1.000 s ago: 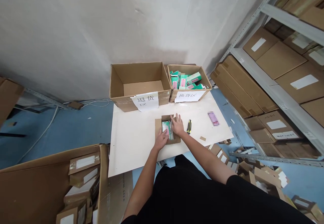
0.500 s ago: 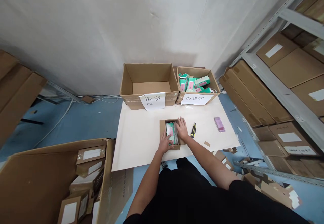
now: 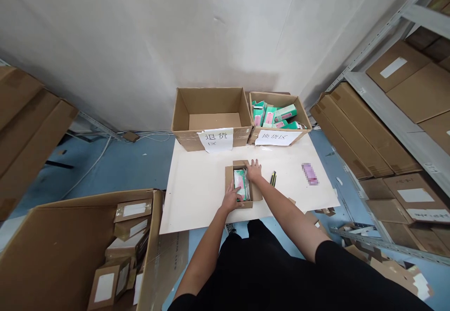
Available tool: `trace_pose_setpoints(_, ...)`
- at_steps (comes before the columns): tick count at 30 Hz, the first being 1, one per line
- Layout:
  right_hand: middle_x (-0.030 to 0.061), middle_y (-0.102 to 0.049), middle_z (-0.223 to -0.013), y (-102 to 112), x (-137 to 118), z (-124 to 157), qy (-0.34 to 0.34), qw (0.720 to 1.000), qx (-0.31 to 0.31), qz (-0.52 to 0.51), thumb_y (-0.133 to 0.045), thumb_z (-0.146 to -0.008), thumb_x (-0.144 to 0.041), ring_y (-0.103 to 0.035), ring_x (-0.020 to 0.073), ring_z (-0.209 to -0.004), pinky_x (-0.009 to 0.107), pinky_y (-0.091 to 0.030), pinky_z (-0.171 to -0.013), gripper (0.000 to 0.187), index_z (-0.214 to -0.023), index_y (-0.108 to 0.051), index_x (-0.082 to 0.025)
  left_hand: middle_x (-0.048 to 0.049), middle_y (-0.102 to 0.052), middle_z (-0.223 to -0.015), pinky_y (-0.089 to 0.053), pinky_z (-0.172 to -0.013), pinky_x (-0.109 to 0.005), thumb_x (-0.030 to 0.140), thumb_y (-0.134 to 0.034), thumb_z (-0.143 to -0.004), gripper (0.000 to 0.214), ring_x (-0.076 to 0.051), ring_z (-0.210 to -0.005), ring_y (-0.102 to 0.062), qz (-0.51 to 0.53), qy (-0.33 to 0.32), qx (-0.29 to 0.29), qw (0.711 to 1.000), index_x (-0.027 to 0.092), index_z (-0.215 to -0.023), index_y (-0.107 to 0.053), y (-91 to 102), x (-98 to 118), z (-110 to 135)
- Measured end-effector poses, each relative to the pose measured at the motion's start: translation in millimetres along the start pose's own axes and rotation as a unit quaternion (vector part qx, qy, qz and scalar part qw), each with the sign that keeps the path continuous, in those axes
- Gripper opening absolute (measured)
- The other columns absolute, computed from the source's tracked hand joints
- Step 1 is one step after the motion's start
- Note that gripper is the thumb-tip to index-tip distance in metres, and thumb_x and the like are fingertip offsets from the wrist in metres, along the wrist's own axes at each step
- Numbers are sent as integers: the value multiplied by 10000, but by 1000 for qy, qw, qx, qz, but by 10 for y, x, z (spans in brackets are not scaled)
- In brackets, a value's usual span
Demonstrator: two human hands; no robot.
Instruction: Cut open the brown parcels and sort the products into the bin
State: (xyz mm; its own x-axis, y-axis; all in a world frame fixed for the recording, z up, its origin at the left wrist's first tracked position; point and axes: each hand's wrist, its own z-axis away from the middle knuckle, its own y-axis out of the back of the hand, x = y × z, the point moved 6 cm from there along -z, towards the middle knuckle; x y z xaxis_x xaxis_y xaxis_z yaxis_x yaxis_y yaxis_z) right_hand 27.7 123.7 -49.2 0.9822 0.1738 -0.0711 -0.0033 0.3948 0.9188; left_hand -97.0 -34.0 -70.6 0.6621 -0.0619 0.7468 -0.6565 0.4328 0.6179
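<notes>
A small open cardboard box (image 3: 229, 180) lies on the white table (image 3: 197, 189) in front of me. Inside it sits a green and pink product pack in clear wrap (image 3: 240, 183). My left hand (image 3: 232, 200) rests on the near end of the box, fingers touching the pack. My right hand (image 3: 253, 170) lies flat with spread fingers on the box's far right flap. A black and yellow utility knife (image 3: 273, 178) lies just right of the box.
Two labelled cartons stand at the table's back: an empty one (image 3: 211, 114) and one with several green packs (image 3: 277, 114). A pink object (image 3: 309, 174) lies at right. A large carton of small parcels (image 3: 116, 240) stands at lower left. Shelves of cartons (image 3: 386, 114) line the right.
The camera view has shifted a little, so everything sits further right. My hands stay on the small box, with the right hand sliding slightly toward its far flap.
</notes>
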Motion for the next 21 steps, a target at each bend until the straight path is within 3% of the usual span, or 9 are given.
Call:
trace_pose_setpoints(3, 154, -434, -1627, -21, 39, -87, -31, 998, -55, -31, -570, -977, -263, -270, 389, -1552, 623, -264, -1170, 641, -1597, -451, -372, -115, -556, -1583, -33, -1313, -649, 275, -921, -699, 166, -399, -1644, -2, -7, -1, 11, 1000, 201, -807, -818, -17, 13, -4)
trace_pose_setpoints(5, 154, -452, -1619, -5, 38, -68, -19, 998, -54, -36, -582, -964, -274, -285, 388, -1549, 632, -263, -1177, 672, -1612, -429, -361, -114, -569, -1571, -31, -1313, -653, 287, -933, -685, 188, -399, -1644, -7, -3, 2, 14, 1000, 207, -810, -818, -31, 3, -8)
trace_pose_setpoints(10, 174, -197, -1756, -110, 5, 364, 35, 996, 79, -16, -580, -905, -206, -122, 350, -1626, 584, -151, -1260, 835, -1686, -285, -227, -123, -572, -1567, 4, -1315, -633, 272, -926, -694, 177, -386, -1646, 16, 22, -3, 20, 1000, 204, -802, -805, -36, -24, 3)
trace_pose_setpoints(12, 161, -189, -1761, -278, -20, 617, 68, 991, 114, -12, -539, -915, -188, -112, 328, -1634, 584, -103, -1277, 778, -1667, -340, -206, -115, -576, -1564, 3, -1316, -627, 270, -920, -704, 159, -378, -1647, 30, 23, -6, 24, 999, 207, -785, -799, -35, -25, 6)
trace_pose_setpoints(15, 163, -283, -1732, -521, -89, 866, 137, 984, 111, -14, -495, -927, -161, -180, 306, -1625, 555, -100, -1293, 692, -1617, -441, -159, -97, -592, -1550, -33, -1319, -631, 291, -924, -707, 154, -367, -1650, 5, 14, -2, 25, 1000, 226, -783, -807, -41, -25, 1)
trace_pose_setpoints(18, 190, -379, -1684, -560, -158, 817, 163, 983, 79, -24, -474, -925, -126, -284, 284, -1592, 503, -149, -1296, 667, -1593, -471, -105, -83, -620, -1520, -69, -1316, -647, 307, -929, -692, 160, -369, -1650, -15, 2, -1, 23, 1000, 244, -786, -815, -46, -14, -4)
trace_pose_setpoints(21, 196, -412, -1664, -427, -281, 546, 164, 985, 43, -25, -467, -939, -120, -332, 274, -1566, 458, -177, -1290, 663, -1601, -452, -82, -77, -649, -1484, -77, -1318, -634, 312, -925, -697, 153, -368, -1650, -12, -1, -1, 23, 1000, 250, -788, -819, -33, 6, -3)
